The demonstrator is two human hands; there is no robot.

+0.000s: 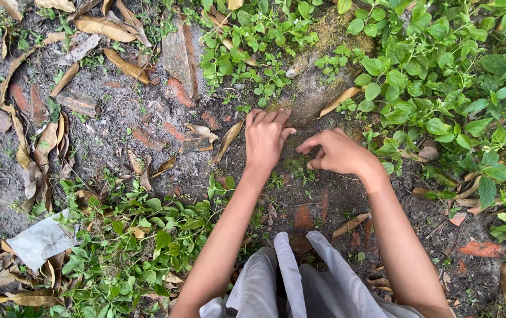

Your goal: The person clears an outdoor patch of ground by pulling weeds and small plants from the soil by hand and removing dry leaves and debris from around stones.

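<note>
My left hand (266, 138) lies flat on the bare ground (117, 118), palm down, its fingers (264, 116) together and stretched toward the far side, gripping nothing. It rests there, I judge, to brace me while I crouch and to hold the soil steady. Just right of it my right hand (338, 153) is curled, its fingers (312, 146) bent down and pinched toward a small green weed (295, 165) that grows low in the dirt between my two hands; whether they have closed on a stem I cannot tell, since the tips are hidden against the soil. A mossy stone (317, 88) sits just beyond both hands, with leafy plants (441, 76) thick to the right. Dry brown leaves (105, 26) lie scattered on the far left, and a scrap of white plastic (43, 238) lies near, at the left among more weeds. My pale trousers (300, 282) show at the near edge.
</note>
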